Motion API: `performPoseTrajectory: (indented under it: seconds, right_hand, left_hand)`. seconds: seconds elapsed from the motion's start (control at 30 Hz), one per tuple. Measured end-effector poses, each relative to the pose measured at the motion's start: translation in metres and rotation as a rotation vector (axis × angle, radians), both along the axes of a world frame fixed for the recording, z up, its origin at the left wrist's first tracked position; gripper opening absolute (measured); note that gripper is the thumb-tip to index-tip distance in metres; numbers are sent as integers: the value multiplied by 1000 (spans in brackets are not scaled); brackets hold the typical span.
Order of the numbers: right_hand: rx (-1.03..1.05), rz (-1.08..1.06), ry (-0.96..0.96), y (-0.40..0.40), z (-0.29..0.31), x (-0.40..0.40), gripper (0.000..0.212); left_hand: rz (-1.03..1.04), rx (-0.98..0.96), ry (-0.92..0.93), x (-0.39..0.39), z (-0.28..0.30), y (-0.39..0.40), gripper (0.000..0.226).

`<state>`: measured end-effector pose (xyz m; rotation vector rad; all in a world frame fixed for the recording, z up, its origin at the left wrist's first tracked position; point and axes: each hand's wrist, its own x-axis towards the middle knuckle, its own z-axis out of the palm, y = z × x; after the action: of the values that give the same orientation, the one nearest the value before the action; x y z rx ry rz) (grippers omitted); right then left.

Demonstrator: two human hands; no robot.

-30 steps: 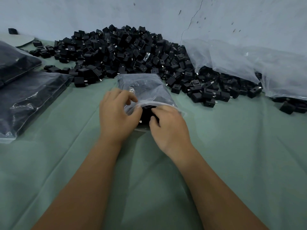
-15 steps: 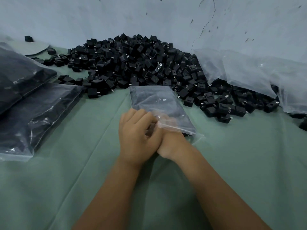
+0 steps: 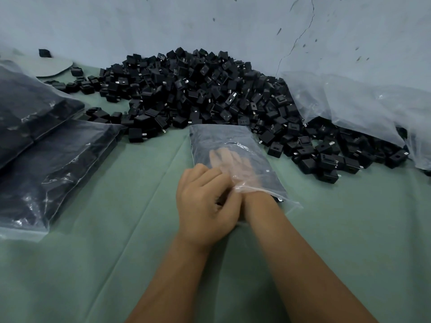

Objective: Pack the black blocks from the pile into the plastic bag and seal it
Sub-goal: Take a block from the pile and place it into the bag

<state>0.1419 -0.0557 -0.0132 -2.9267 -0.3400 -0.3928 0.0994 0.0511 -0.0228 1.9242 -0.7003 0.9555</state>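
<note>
Background stuff on the table, nothing fancy

Green cloth (image 3: 116, 264) covers the table, with long creases running toward the camera. On the left there are two filled bags (image 3: 53, 166) full of dark contents, one lying partly over the other, the near one reaching the left edge of the view. Over on the right a heap of loose clear plastic (image 3: 363, 108) is slumped against the wall, crinkled and catching the light. The wall (image 3: 210, 24) is pale blue-grey, scuffed with dark marks, and it has a thin crack (image 3: 296, 40) running down on the right side. Far left at the back, a flat grey round-edged piece (image 3: 54, 67) lies on the cloth.
</note>
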Motion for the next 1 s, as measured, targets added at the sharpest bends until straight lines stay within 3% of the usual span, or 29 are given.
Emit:
performPoseTrajectory:
  seconds: [0.07,0.17,0.23,0.3,0.33,0.43,0.6,0.7,0.77,0.83,0.93,1.0]
  right_hand:
    - [-84,41,105,-1,1,7,42]
    - [-93,6,75,7,6,3,20]
    - [-27,7,149,7,4,-3,31]
    - [-156,-33,216,1,5,-18,57]
    - [-144,-37,202,-2,4,-29,55]
    - [165,54,-65,-7,2,-70,21]
    - [261,158,-560,-22,-2,-93,27]
    - [484,-86,-748,-50,6,-82,23]
    - [656,-387,-698,-80,7,-70,22]
    - [675,-644,-548,-113,0,-62,41]
    - [698,-791,-283,-147,-12,-63,70]
    - [699,-787,-164,-156,-17,-63,75]
  left_hand:
    - [-3,-12,14,0,0,1,22]
    - [-10,-21,26,0,0,3,19]
    - [-14,-27,43,0,0,4,17]
    - [-13,-40,71,1,1,4,15]
    - [-10,-45,82,1,1,5,14]
    - [-4,-67,125,2,0,5,13]
    - [11,-118,269,6,-3,5,18]
    - [16,-183,388,9,-4,3,15]
    - [10,-209,439,11,-6,2,17]
    - [5,-219,462,13,-6,1,18]
    - [2,-221,475,14,-7,0,18]
    - [5,-224,479,14,-8,-1,17]
